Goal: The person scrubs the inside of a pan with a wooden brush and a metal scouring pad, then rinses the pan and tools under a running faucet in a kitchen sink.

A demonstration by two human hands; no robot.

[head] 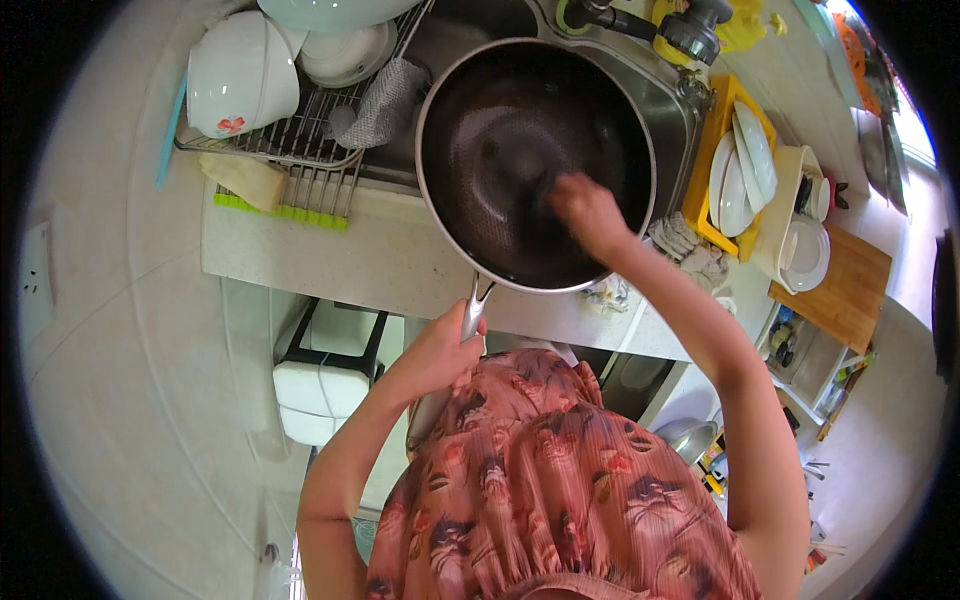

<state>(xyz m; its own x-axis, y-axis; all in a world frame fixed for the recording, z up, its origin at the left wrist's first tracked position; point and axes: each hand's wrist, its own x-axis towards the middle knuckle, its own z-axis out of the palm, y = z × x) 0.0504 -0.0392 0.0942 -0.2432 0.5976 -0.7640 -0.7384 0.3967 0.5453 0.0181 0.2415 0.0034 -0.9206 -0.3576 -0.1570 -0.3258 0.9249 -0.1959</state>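
Observation:
My left hand (448, 346) grips the metal handle (474, 313) of a large dark wok (517, 240). The wok is tilted over the sink, and its patterned inside faces me. Inside the bowl, right of its middle, my right hand (586, 212) is blurred by motion. Its fingers are curled against the wok's surface around what looks like a dark pad (541, 196). Most of that pad is hidden by the fingers and merges with the black wok, so its exact kind cannot be told.
Left of the wok, a wire rack (315, 142) carries white bowls (244, 75) and a grey mesh cloth (382, 105). The steel sink (679, 142) and black faucet (634, 24) lie behind. At right stand a yellow rack (701, 187) with plates, a cream container (772, 232) and a wooden board (840, 289).

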